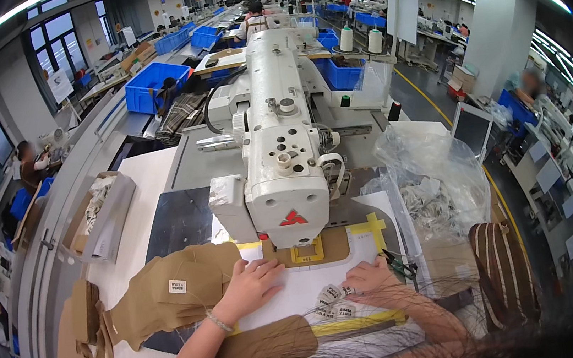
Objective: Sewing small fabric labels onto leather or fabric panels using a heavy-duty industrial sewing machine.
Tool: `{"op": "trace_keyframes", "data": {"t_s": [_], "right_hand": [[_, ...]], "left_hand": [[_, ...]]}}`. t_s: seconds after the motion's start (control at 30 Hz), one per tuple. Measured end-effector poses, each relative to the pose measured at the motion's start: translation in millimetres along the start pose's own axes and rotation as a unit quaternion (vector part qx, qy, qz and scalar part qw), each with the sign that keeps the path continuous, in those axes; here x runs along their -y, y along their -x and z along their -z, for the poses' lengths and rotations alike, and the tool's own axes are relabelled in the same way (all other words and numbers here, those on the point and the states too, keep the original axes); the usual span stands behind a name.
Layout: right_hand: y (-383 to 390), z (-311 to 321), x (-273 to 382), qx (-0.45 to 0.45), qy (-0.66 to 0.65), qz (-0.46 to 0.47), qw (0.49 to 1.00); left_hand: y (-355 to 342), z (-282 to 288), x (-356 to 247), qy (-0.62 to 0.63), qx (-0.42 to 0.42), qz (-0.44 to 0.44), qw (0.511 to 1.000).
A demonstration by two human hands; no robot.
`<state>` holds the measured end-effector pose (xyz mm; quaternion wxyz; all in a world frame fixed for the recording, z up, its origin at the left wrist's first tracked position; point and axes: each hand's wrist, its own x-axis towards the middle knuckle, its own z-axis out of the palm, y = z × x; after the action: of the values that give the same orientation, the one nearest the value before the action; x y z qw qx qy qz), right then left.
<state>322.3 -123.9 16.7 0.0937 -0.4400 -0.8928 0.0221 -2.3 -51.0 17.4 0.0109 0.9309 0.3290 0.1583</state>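
My left hand (pixel 250 291) lies with fingers spread on the white template (pixel 315 293), just in front of the sewing machine (pixel 279 130) and its yellow frame (pixel 307 248). A brown fabric piece (pixel 312 239) sits under the needle area. My right hand (pixel 370 276) has bent fingers at the template's right side, touching near several small white labels (pixel 334 302); what it grips is unclear. Black-handled scissors (pixel 403 265) lie beside it. Brown fabric (pixel 158 302) with a label is left of my left hand; another brown piece (pixel 264 346) lies below.
A cardboard box (pixel 108 215) sits at left, a plastic bag of pale items (pixel 431 190) and striped fabric (pixel 502 274) at right. Blue bins (pixel 154 88) and thread cones (pixel 375 41) are behind. Other people (pixel 33 167) sit at machines along both sides.
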Motion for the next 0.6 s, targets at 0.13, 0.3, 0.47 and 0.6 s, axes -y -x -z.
{"op": "trace_keyframes", "data": {"t_s": [0.13,0.3,0.47,0.6], "right_hand": [[-7.5,2.8,7.4,0.047,0.151,0.038,0.987],[-38.6,5.1,21.0,-0.096,-0.348,-0.091,0.928],[-66.8,-5.2,22.0,-0.050,-0.510,-0.167,0.842],[-79.5,-15.2,16.5,-0.058,-0.493,-0.138,0.857]], "left_hand": [[-6.0,0.6,-9.5,0.018,-0.010,-0.026,0.999],[-25.3,2.7,-41.4,0.296,-0.130,-0.037,0.946],[-38.9,-12.5,-37.2,0.391,-0.103,0.032,0.914],[-45.7,-11.8,-36.1,0.401,-0.100,0.091,0.906]]}}
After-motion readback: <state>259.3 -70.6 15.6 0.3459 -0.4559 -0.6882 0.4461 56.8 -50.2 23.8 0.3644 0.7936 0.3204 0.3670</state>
